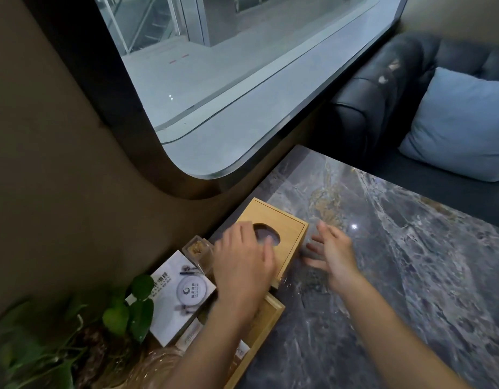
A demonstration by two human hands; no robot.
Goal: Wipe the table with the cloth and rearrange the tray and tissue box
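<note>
Hands at the tissue box (282,228)

We see the box near the bench (411,276) corner, just beyond the tray (266,322). Our left hand (242,265) lies over the box top, grip loose; our right hand (334,254) hovers just beside it, fingers apart, empty.

wooden tissue box (287,228) flat on table (411,276), wooden tray (266,327) beside

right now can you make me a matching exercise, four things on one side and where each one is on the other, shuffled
Things:
1. tissue box
2. cushion
3. plant
4. right hand

Places:
a. on the dark sofa
b. bottom left corner, beside the white card
c. under the left hand, by the window wall
d. open over the marble table, right of the wooden box

Pairs: 1-c, 2-a, 3-b, 4-d
</note>
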